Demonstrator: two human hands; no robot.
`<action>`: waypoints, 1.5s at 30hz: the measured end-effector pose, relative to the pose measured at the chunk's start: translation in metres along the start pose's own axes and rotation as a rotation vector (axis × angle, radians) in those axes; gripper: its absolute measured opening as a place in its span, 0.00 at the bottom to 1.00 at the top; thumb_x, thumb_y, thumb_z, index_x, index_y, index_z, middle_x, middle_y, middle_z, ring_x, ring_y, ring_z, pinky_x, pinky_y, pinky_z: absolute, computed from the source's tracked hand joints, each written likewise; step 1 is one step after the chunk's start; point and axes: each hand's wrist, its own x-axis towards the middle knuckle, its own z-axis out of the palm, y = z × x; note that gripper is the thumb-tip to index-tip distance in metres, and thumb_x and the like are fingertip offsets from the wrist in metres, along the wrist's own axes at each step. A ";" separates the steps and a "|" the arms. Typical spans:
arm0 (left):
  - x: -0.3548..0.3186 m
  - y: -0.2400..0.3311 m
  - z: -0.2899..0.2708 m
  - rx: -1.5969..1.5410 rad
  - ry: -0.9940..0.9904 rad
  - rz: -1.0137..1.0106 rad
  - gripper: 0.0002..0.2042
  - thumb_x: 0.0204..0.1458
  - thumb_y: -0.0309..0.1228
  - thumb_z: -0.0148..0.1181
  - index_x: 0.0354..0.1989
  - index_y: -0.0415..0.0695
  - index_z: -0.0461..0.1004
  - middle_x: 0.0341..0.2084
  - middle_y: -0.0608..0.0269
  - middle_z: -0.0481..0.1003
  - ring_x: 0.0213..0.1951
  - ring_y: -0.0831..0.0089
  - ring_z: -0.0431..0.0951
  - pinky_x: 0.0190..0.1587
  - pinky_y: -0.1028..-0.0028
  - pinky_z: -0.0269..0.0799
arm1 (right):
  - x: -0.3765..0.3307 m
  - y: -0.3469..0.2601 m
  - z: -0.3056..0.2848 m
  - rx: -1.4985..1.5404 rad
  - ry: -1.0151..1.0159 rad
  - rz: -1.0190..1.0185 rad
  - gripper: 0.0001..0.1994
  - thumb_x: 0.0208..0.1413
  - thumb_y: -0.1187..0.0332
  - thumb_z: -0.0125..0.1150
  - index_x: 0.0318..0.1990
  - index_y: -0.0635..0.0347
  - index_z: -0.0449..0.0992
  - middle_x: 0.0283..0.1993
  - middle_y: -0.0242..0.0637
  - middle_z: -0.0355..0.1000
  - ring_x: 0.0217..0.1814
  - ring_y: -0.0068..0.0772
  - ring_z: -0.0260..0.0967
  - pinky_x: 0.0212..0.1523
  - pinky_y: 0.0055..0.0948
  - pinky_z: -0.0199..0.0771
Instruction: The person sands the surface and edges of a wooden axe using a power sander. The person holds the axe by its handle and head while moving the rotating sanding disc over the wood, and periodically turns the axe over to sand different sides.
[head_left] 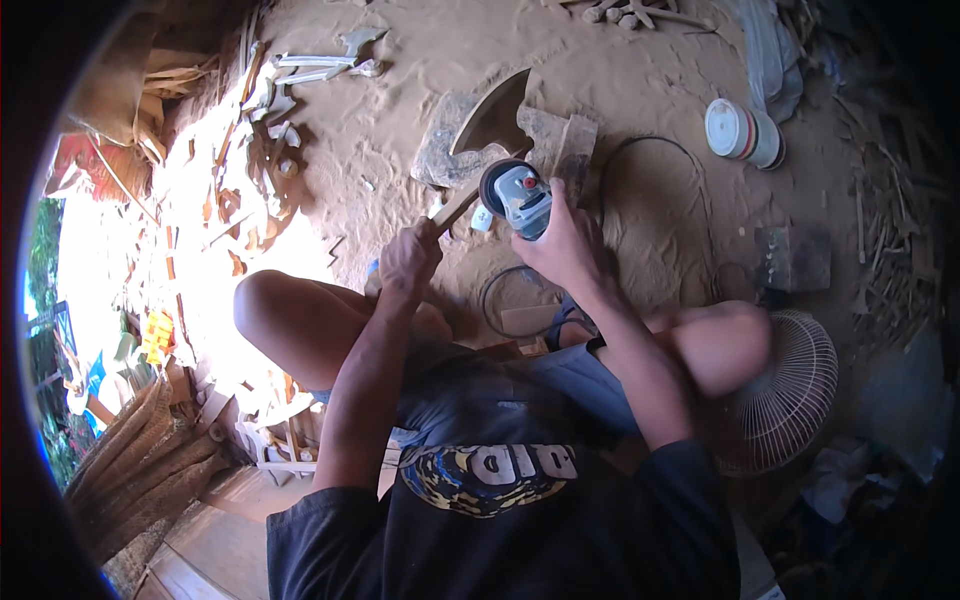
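Observation:
My left hand is closed around the lower end of the handle of an axe. Its broad, curved brown head points up and away from me, over a worn pale block. In my right hand is an angle grinder with a clear and grey body and a red button. The grinder's dark round disc lies against or just over the handle below the axe head; contact cannot be made out. The disc and my right hand hide part of the handle and block.
A second block sits beside the first on sandy ground. A dark cable loops to the right. White tub, grey box and round fan grille stand right. Carved pale pieces lie far left; my bent knees flank the work.

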 end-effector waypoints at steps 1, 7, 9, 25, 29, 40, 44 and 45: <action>0.003 -0.002 0.002 0.013 0.016 0.006 0.09 0.63 0.38 0.55 0.38 0.49 0.78 0.29 0.45 0.82 0.34 0.43 0.84 0.36 0.48 0.79 | -0.001 0.004 -0.001 0.062 0.010 -0.025 0.48 0.46 0.57 0.75 0.73 0.67 0.56 0.48 0.63 0.80 0.51 0.67 0.79 0.53 0.55 0.80; 0.009 -0.015 0.028 -0.004 0.078 -0.001 0.12 0.65 0.40 0.52 0.36 0.48 0.79 0.25 0.41 0.81 0.29 0.38 0.83 0.31 0.43 0.78 | 0.004 0.008 0.015 0.224 -0.003 -0.065 0.45 0.47 0.57 0.75 0.69 0.68 0.60 0.49 0.64 0.79 0.51 0.66 0.80 0.53 0.54 0.80; 0.009 -0.017 0.035 0.006 0.063 0.003 0.12 0.65 0.39 0.52 0.36 0.47 0.78 0.24 0.41 0.80 0.29 0.37 0.83 0.31 0.42 0.79 | 0.007 0.005 0.015 0.212 -0.023 -0.044 0.45 0.47 0.57 0.75 0.69 0.67 0.59 0.46 0.65 0.79 0.49 0.67 0.80 0.52 0.54 0.80; 0.012 -0.030 0.047 -0.031 -0.035 -0.037 0.07 0.61 0.35 0.56 0.37 0.45 0.75 0.26 0.39 0.81 0.31 0.34 0.82 0.33 0.41 0.76 | 0.021 0.024 0.020 0.296 0.046 -0.052 0.42 0.47 0.58 0.74 0.67 0.66 0.60 0.47 0.65 0.79 0.50 0.67 0.79 0.51 0.54 0.80; 0.011 -0.032 0.049 -0.009 0.000 -0.029 0.07 0.60 0.36 0.56 0.36 0.45 0.74 0.25 0.40 0.80 0.31 0.34 0.82 0.32 0.41 0.75 | 0.021 0.024 0.021 0.341 -0.006 -0.027 0.45 0.46 0.57 0.74 0.69 0.68 0.58 0.51 0.64 0.78 0.53 0.65 0.79 0.55 0.51 0.79; 0.016 -0.041 0.062 -0.019 0.061 0.019 0.10 0.63 0.38 0.56 0.34 0.45 0.74 0.22 0.43 0.80 0.28 0.37 0.82 0.30 0.43 0.75 | 0.028 0.051 0.023 0.428 0.049 0.033 0.53 0.43 0.56 0.76 0.73 0.76 0.53 0.67 0.68 0.66 0.70 0.60 0.67 0.71 0.45 0.67; 0.015 -0.043 0.064 -0.106 -0.010 0.002 0.12 0.64 0.39 0.55 0.33 0.45 0.75 0.22 0.43 0.80 0.27 0.37 0.81 0.30 0.42 0.75 | 0.032 0.048 0.016 0.355 0.077 0.004 0.52 0.44 0.55 0.74 0.74 0.74 0.54 0.62 0.67 0.72 0.64 0.62 0.74 0.66 0.46 0.73; 0.013 -0.042 0.064 -0.071 0.030 0.013 0.12 0.65 0.39 0.54 0.32 0.45 0.75 0.22 0.42 0.79 0.27 0.37 0.81 0.30 0.42 0.75 | 0.033 0.045 0.013 0.297 0.010 0.046 0.52 0.45 0.55 0.73 0.74 0.74 0.54 0.63 0.67 0.72 0.64 0.62 0.74 0.66 0.46 0.73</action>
